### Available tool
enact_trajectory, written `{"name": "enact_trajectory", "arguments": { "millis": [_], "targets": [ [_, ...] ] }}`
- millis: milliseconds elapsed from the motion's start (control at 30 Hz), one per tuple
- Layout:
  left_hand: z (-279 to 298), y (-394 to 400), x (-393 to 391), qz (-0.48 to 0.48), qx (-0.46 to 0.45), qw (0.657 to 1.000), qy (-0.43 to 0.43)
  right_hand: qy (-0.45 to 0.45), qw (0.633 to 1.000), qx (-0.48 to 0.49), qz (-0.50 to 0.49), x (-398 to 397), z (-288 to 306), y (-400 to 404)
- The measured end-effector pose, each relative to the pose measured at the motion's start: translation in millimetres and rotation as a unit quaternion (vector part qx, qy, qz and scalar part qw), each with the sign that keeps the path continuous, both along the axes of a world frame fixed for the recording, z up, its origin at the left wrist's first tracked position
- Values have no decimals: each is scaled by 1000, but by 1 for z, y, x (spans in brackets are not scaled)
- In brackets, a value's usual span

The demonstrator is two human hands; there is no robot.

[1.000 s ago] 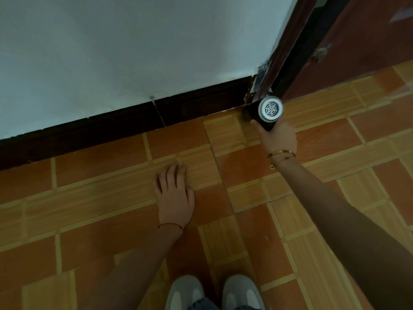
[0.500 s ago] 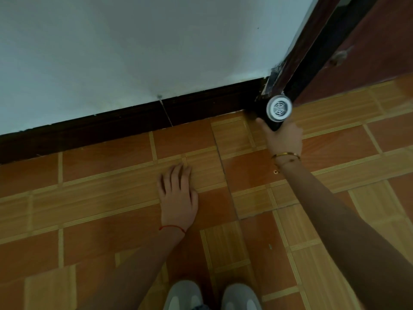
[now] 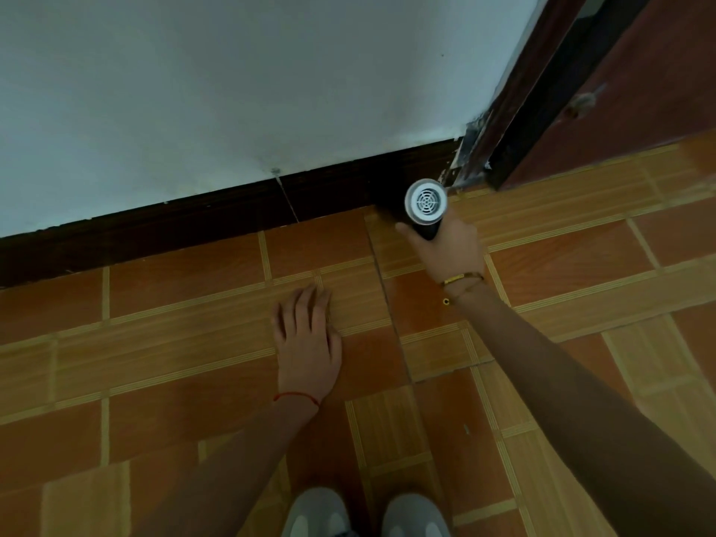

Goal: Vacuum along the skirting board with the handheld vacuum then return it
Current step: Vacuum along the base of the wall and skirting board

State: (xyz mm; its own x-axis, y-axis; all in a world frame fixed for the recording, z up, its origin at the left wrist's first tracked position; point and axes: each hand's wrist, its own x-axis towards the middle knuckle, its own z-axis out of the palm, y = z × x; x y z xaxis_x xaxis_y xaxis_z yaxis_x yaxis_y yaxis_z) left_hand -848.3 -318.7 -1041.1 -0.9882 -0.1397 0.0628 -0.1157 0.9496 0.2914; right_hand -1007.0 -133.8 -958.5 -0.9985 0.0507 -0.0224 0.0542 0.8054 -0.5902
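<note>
My right hand (image 3: 449, 246) grips the black handheld vacuum (image 3: 425, 205); its round white grille end faces me. The vacuum's dark front points at the dark brown skirting board (image 3: 217, 222) near the board's right end, by the door frame; the nozzle tip is lost in the dark against the board. My left hand (image 3: 308, 343) lies flat on the floor tiles, fingers together, holding nothing, about a tile's width in front of the board.
A white wall (image 3: 271, 79) rises above the skirting. A dark door frame (image 3: 519, 110) and a reddish door (image 3: 639, 79) stand at the right. Orange and tan floor tiles (image 3: 155, 366) spread all around. My two grey shoes (image 3: 364, 513) show at the bottom edge.
The vacuum and my right hand have slid a little left along the skirting, away from the door frame. My left hand has stayed flat on the floor.
</note>
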Motion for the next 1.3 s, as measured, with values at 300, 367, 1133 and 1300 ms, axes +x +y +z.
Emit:
{"name": "enact_trajectory", "arguments": {
  "millis": [300,367,1133,1300],
  "targets": [
    [-2,-1,0,0,8,1000,-7,-6,986,14,-164,-6,4,34],
    [-3,-1,0,-1,7,1000,-9,-10,990,14,-138,-2,7,21],
    [8,-74,42,103,3,994,-28,-1,995,-95,-7,43,1,-81],
    [12,-87,51,145,13,989,-31,-20,992,-101,73,55,1,-117]
  ]
}}
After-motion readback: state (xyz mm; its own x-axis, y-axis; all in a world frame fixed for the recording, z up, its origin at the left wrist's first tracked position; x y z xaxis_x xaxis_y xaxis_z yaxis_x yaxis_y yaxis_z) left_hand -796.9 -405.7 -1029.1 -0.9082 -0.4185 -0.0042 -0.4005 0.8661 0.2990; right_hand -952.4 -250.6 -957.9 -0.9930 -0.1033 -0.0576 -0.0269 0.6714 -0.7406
